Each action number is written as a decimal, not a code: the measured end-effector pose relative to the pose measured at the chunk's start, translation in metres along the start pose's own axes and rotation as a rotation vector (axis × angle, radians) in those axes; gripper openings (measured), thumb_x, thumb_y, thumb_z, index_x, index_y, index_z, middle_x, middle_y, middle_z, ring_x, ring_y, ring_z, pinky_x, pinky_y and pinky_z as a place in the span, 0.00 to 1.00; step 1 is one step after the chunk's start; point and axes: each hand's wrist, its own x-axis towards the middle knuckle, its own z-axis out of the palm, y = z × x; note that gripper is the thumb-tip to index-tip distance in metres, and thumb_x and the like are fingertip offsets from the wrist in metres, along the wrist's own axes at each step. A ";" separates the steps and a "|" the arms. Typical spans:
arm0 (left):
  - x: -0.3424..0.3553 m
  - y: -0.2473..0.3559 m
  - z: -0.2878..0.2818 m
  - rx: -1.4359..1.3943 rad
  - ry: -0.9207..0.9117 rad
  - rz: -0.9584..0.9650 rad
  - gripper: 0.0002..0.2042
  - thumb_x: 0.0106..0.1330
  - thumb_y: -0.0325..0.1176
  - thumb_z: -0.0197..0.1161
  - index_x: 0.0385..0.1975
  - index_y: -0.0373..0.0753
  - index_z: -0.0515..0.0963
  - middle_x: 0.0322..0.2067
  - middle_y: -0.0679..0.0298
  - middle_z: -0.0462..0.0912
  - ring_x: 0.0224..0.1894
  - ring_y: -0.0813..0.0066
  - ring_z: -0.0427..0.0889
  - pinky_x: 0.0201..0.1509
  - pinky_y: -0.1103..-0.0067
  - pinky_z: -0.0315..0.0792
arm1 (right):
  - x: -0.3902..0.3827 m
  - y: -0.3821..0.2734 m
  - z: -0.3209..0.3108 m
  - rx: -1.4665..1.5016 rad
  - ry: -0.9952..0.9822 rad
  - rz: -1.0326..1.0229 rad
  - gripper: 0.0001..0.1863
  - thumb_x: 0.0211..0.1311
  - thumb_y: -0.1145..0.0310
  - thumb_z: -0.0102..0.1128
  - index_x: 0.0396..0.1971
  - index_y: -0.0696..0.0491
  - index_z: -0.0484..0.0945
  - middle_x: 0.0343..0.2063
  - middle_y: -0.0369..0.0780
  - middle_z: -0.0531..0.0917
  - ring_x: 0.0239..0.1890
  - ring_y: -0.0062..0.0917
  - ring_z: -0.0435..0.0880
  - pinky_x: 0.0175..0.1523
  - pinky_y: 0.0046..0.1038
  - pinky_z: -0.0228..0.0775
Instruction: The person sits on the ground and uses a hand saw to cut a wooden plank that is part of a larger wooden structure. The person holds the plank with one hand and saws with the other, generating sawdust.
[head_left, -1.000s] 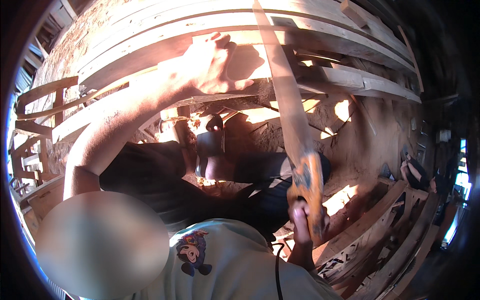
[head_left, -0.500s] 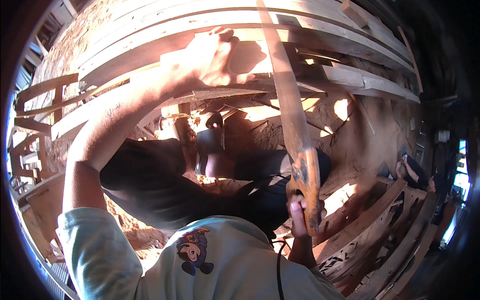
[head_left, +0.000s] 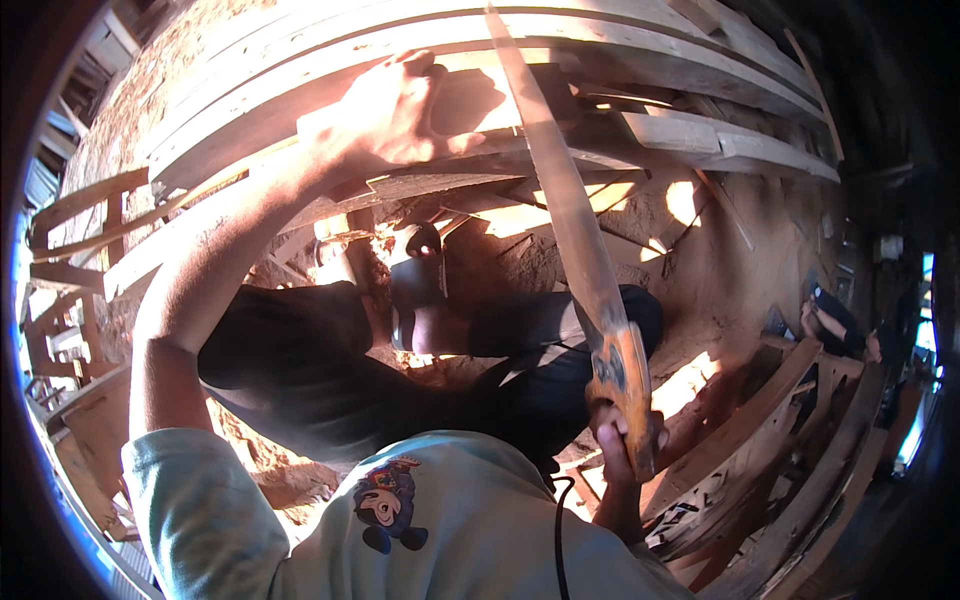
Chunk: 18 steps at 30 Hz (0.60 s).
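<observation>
My left hand (head_left: 390,120) grips a pale, sunlit plank (head_left: 468,95) lying along a stack of timber, fingers bent on the wood and thumb stretched toward the saw. My right hand (head_left: 625,435) is closed round the worn orange-brown wooden handle (head_left: 622,365) of a handsaw. Its long blade (head_left: 560,200) slants up across the planks just right of my left hand, blurred by motion; I cannot tell whether its teeth touch the wood.
My dark-trousered legs (head_left: 380,390) are bent over dirt ground strewn with offcuts. Wooden frames (head_left: 100,210) stand at left, more long timbers (head_left: 730,450) at lower right. A co-worker (head_left: 840,330) in dark clothing is at far right, beside scattered wood.
The saw's tip has swung left and its handle has shifted slightly right. My left hand sits a little further left and higher in view, still on the plank.
</observation>
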 end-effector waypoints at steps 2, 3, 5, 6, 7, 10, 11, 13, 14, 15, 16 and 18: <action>0.013 0.008 0.008 -0.058 0.019 0.108 0.38 0.60 0.65 0.66 0.55 0.34 0.78 0.48 0.42 0.81 0.52 0.46 0.83 0.57 0.57 0.78 | 0.024 0.014 0.029 -0.235 0.104 -0.321 0.15 0.54 0.76 0.70 0.38 0.58 0.73 0.28 0.37 0.75 0.31 0.23 0.73 0.45 0.24 0.69; 0.014 0.009 0.002 -0.062 0.019 0.146 0.37 0.61 0.65 0.66 0.56 0.36 0.78 0.48 0.43 0.81 0.51 0.47 0.83 0.56 0.57 0.79 | 0.040 0.024 0.047 -0.332 0.179 -0.488 0.14 0.55 0.76 0.71 0.37 0.58 0.74 0.29 0.36 0.76 0.32 0.22 0.74 0.44 0.24 0.70; 0.013 0.018 -0.004 -0.125 -0.060 0.090 0.36 0.60 0.64 0.66 0.58 0.39 0.77 0.49 0.45 0.81 0.53 0.48 0.82 0.57 0.58 0.78 | 0.102 -0.015 0.048 0.006 -0.013 -0.246 0.11 0.57 0.79 0.69 0.38 0.58 0.77 0.31 0.38 0.79 0.32 0.24 0.79 0.38 0.25 0.70; 0.015 0.020 -0.001 -0.151 -0.050 0.083 0.37 0.60 0.64 0.67 0.59 0.39 0.77 0.49 0.45 0.81 0.53 0.48 0.82 0.58 0.58 0.78 | 0.131 -0.034 0.049 0.157 -0.066 -0.107 0.10 0.58 0.81 0.68 0.38 0.58 0.78 0.32 0.38 0.81 0.32 0.25 0.82 0.35 0.25 0.70; 0.012 0.019 -0.002 -0.171 -0.040 0.055 0.37 0.60 0.64 0.67 0.59 0.39 0.76 0.49 0.46 0.81 0.53 0.48 0.82 0.58 0.58 0.78 | 0.135 -0.041 0.050 0.115 -0.006 -0.115 0.09 0.58 0.80 0.68 0.37 0.58 0.78 0.32 0.41 0.80 0.32 0.28 0.81 0.37 0.26 0.70; -0.001 0.035 -0.025 -0.067 -0.063 0.030 0.39 0.56 0.64 0.71 0.56 0.36 0.78 0.48 0.49 0.81 0.53 0.51 0.83 0.57 0.60 0.79 | 0.106 -0.043 0.054 0.087 0.126 -0.093 0.10 0.57 0.80 0.66 0.37 0.57 0.75 0.31 0.43 0.78 0.32 0.28 0.79 0.41 0.29 0.72; -0.002 0.040 -0.025 -0.040 -0.082 0.010 0.39 0.55 0.64 0.72 0.55 0.35 0.78 0.48 0.49 0.81 0.52 0.52 0.83 0.57 0.60 0.79 | 0.070 -0.032 0.053 0.242 0.081 0.066 0.12 0.57 0.83 0.64 0.38 0.57 0.73 0.31 0.42 0.78 0.32 0.26 0.79 0.42 0.29 0.73; 0.002 0.045 -0.013 -0.053 -0.010 0.185 0.39 0.54 0.64 0.72 0.53 0.33 0.79 0.46 0.50 0.81 0.51 0.52 0.83 0.54 0.60 0.80 | 0.045 -0.028 0.050 0.202 0.037 0.131 0.14 0.57 0.86 0.61 0.39 0.56 0.70 0.30 0.41 0.77 0.30 0.23 0.79 0.40 0.28 0.74; 0.004 0.048 -0.015 -0.044 -0.046 0.145 0.39 0.55 0.64 0.71 0.53 0.32 0.78 0.46 0.49 0.81 0.51 0.52 0.83 0.54 0.60 0.81 | 0.044 -0.036 0.041 0.005 0.020 0.036 0.14 0.57 0.88 0.59 0.40 0.56 0.69 0.30 0.41 0.77 0.28 0.23 0.78 0.38 0.27 0.74; 0.008 0.048 -0.015 -0.034 -0.083 0.106 0.39 0.57 0.65 0.70 0.53 0.31 0.78 0.47 0.48 0.81 0.51 0.51 0.84 0.54 0.59 0.81 | 0.044 -0.035 0.040 0.014 0.034 -0.011 0.15 0.57 0.88 0.58 0.40 0.56 0.68 0.29 0.41 0.77 0.27 0.23 0.78 0.37 0.27 0.74; 0.009 0.043 -0.008 -0.074 -0.107 0.079 0.40 0.58 0.66 0.68 0.54 0.32 0.78 0.49 0.45 0.81 0.51 0.51 0.84 0.55 0.59 0.81 | 0.040 -0.036 0.035 0.023 0.035 -0.050 0.15 0.58 0.89 0.56 0.40 0.56 0.67 0.28 0.41 0.77 0.26 0.22 0.78 0.35 0.26 0.74; 0.016 0.036 -0.008 -0.127 -0.173 0.027 0.41 0.59 0.68 0.65 0.57 0.32 0.77 0.52 0.43 0.81 0.52 0.50 0.85 0.56 0.60 0.80 | 0.036 -0.024 0.034 0.286 0.094 -0.038 0.15 0.57 0.89 0.57 0.41 0.56 0.67 0.27 0.41 0.77 0.25 0.23 0.78 0.36 0.26 0.75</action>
